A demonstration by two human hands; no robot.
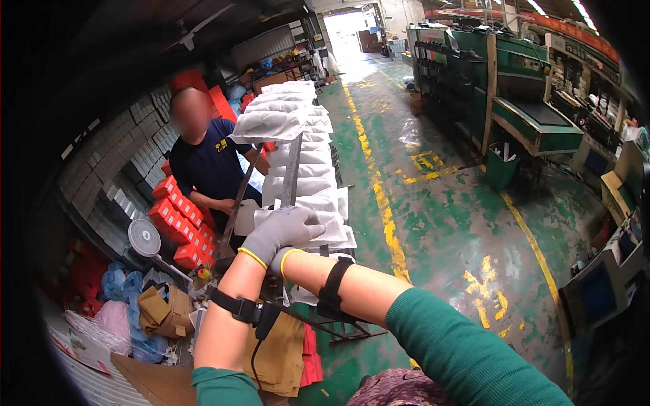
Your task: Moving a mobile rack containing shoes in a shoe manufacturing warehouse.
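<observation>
Head view: left hand (281, 230) grip closed over white bags (298, 145) on rack (291, 169), right hand (279, 260) grip indiscernible beneath.

White fabric bags (298, 145) stacked flat in a long row along the metal rack (291, 169), top ones sagging.

Your single head-worn fisheye looks down and forward, close over your gloved hands (281, 233), the green factory floor (447, 203) stretching far right.
</observation>
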